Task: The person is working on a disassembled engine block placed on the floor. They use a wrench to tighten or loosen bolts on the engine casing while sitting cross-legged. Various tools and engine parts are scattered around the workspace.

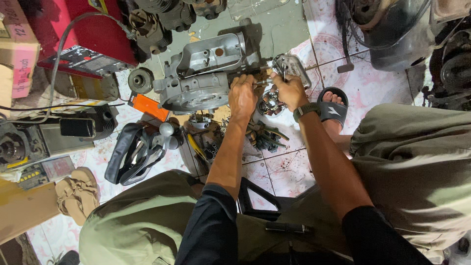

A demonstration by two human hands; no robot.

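Where the two hands meet, a grey metal engine casing (206, 78) lies on the tiled floor (289, 169), its open side up and its right end pointing toward a smaller grey metal cover (293, 66). The left hand (243, 95) is closed in a fist at the right edge of the casing, gripping something slim there; what exactly sits inside the fist cannot be made out. The right hand (289, 91), with a dark wristwatch (305, 110) on its wrist, is curled shut just beside it, pressed against the lower edge of the small cover and pinching a thin tool or rod. The hands are close together, nearly touching.

Just below them lies a round part with shiny coils (271, 104), and beyond it toward the person a loose heap of hand tools (265, 135) rests on the tiles. To the right of the right hand, a foot in a black sandal (332, 109) stands on the floor. Left of the casing sit a small round grey wheel (141, 80) and an orange box-shaped object (150, 107). Lower left of that lies a black bag (130, 153), open. Farther left is a red machine housing (91, 34) with a grey cable (56, 64) looping from it. At the upper right a dark vehicle body part (397, 34) stands. The person's olive trousers (417, 162) fill the bottom of the view, with dark sleeves (211, 225) over both forearms.
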